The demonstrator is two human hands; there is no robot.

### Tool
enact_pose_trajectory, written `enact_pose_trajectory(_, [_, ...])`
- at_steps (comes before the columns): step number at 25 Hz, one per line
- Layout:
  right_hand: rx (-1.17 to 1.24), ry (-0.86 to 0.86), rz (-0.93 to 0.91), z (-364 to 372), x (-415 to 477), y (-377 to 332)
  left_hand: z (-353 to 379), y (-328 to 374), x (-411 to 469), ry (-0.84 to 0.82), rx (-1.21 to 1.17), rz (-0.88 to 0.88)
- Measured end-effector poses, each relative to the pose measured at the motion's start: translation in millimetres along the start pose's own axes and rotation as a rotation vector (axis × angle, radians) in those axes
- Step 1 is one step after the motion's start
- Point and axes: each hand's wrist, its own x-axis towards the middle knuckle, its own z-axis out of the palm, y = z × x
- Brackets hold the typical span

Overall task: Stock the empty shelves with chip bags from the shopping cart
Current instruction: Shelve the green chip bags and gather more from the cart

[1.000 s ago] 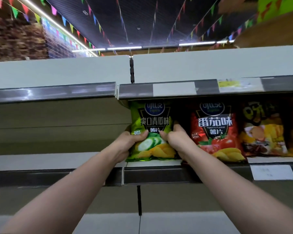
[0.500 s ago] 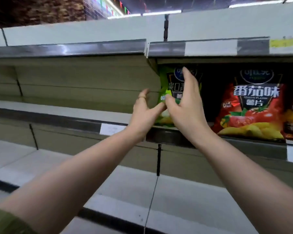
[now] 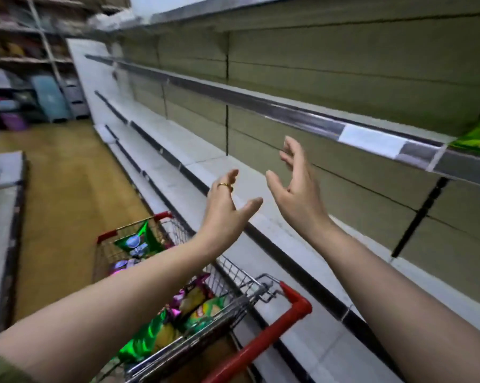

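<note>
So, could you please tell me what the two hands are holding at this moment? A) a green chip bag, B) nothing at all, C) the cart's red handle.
B: the left hand and the right hand are both open and empty in front of the shelf, above the shopping cart, where the chip bags lie.

The cart (image 3: 234, 272), with bags (image 3: 205, 310) in it, stands just left of the shelves (image 3: 302, 113) that run along the right. A lone bag (image 3: 479, 134) sits on the upper shelf at the far right edge. The left hand (image 3: 225, 214) and right hand (image 3: 296, 186) hang side by side, apart, above the cart and before the shelves.
</note>
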Motion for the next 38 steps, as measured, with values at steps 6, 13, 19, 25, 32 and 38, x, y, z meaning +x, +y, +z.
enact_pose_trajectory(6, [0.067, -0.241, 0.058, 84.7, -24.3, 17.0, -45.1, -72.7, -31.4, 0.105, 0.089, -0.181])
enact_pose_trajectory(13, [0.103, -0.468, 0.071, 105.8, -87.1, 45.7, -23.8, -100.8, -108.3, 0.191, 0.174, -0.362])
enact_pose_trajectory(19, [-0.050, -0.778, 0.047, 71.5, -157.1, 101.3, 31.6, -101.8, -192.2, 0.265, 0.357, -0.506])
enact_pose_trajectory(25, [-0.233, -0.934, -0.040, 57.8, -204.6, 139.3, 58.0, -107.8, -249.1, 0.222, 0.598, -0.694])
enact_pose_trajectory(32, [-0.371, -0.912, -0.205, 78.3, -206.7, 153.6, 33.0, -140.5, -257.0, 0.054, 0.809, -0.590])
enact_pose_trajectory(38, [-0.399, -0.934, -0.205, 114.3, -176.5, 155.6, 14.2, -168.7, -222.7, 0.037, 0.796, -0.577])
